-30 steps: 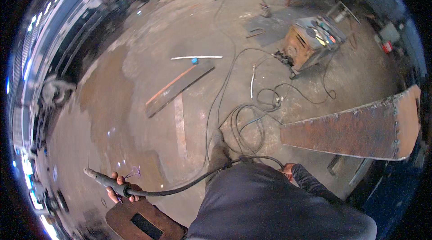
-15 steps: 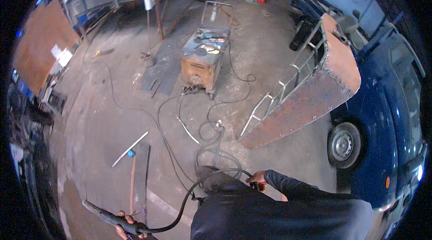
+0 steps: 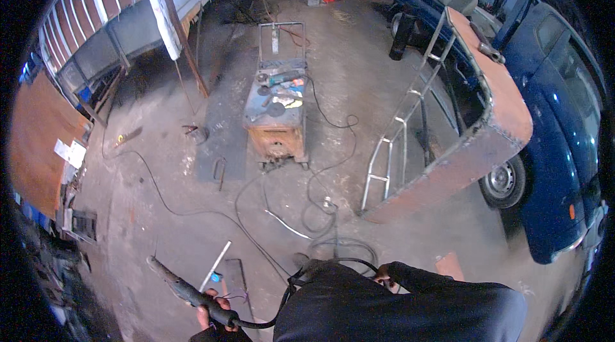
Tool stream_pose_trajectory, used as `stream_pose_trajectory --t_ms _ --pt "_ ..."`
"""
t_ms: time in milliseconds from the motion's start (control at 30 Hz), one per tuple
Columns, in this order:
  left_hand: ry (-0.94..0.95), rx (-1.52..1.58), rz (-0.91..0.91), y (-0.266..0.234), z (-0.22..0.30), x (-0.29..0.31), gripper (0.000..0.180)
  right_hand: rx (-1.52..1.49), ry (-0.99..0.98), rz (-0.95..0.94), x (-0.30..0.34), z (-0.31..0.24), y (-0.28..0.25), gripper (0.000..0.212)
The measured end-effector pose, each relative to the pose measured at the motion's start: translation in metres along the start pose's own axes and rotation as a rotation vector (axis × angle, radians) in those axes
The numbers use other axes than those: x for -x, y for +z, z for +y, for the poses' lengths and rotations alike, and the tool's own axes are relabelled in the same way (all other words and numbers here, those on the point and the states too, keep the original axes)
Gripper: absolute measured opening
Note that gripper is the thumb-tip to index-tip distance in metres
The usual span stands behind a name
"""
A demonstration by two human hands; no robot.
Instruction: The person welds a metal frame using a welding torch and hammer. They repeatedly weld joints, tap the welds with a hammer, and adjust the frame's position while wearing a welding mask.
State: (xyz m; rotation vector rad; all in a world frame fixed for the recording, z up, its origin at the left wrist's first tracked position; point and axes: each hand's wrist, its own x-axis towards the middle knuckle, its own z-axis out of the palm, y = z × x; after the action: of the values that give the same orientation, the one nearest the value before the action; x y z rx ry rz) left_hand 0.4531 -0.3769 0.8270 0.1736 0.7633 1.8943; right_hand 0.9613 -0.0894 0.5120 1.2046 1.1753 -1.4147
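Note:
My left hand (image 3: pixel 214 311), low and left of centre, is wrapped around the dark, tapered handle of a welding torch (image 3: pixel 177 284). The torch points up and to the left, and a thin wire sticks out of its tip. From its rear end a thick black cable (image 3: pixel 257 325) runs behind my dark-clothed body and arches over to the right. There my right hand (image 3: pixel 384 275) is closed around the cable, its fingers partly hidden by my sleeve. Below the torch, a pale metal strip (image 3: pixel 216 264) and a small blue object (image 3: pixel 216 277) lie on the floor.
Ahead stands a wheeled orange-brown machine (image 3: pixel 275 140) with an angle grinder (image 3: pixel 285 78) and discs on top. Cables (image 3: pixel 192 213) snake across the floor. To the right are a rusty sheet-metal panel with a tubular frame (image 3: pixel 442 172) and a dark blue vehicle (image 3: pixel 544 169).
My view has shifted, so the machine and panel sit lower in the picture. In the picture, the torch and my left hand have moved right and slightly up; my right hand has moved slightly right and down.

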Motion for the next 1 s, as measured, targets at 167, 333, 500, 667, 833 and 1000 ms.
stream_pose_trajectory --t_ms 167,333,500,667,833,1000 --pt "0.071 -0.193 0.270 0.012 0.024 -0.066 0.064 -0.008 -0.047 0.032 0.000 -0.089 -0.026 0.058" --pt "-0.096 -0.373 0.142 0.027 0.051 -0.134 0.062 -0.148 -0.252 0.093 0.029 -0.115 -0.021 0.055" --pt "-0.256 -0.359 -0.040 0.014 0.074 -0.195 0.062 -0.284 -0.120 -0.018 0.041 -0.129 -0.002 0.055" --pt "-0.259 -0.386 -0.062 0.052 0.093 -0.248 0.062 -0.465 -0.029 -0.161 0.028 -0.118 0.040 0.047" --pt "-0.246 -0.491 -0.228 0.048 0.121 -0.293 0.062 -0.533 -0.062 -0.232 0.025 -0.170 0.050 0.043" --pt "-0.341 -0.406 -0.230 0.033 0.134 -0.332 0.059 -0.776 -0.105 -0.164 0.030 -0.208 0.038 0.055"
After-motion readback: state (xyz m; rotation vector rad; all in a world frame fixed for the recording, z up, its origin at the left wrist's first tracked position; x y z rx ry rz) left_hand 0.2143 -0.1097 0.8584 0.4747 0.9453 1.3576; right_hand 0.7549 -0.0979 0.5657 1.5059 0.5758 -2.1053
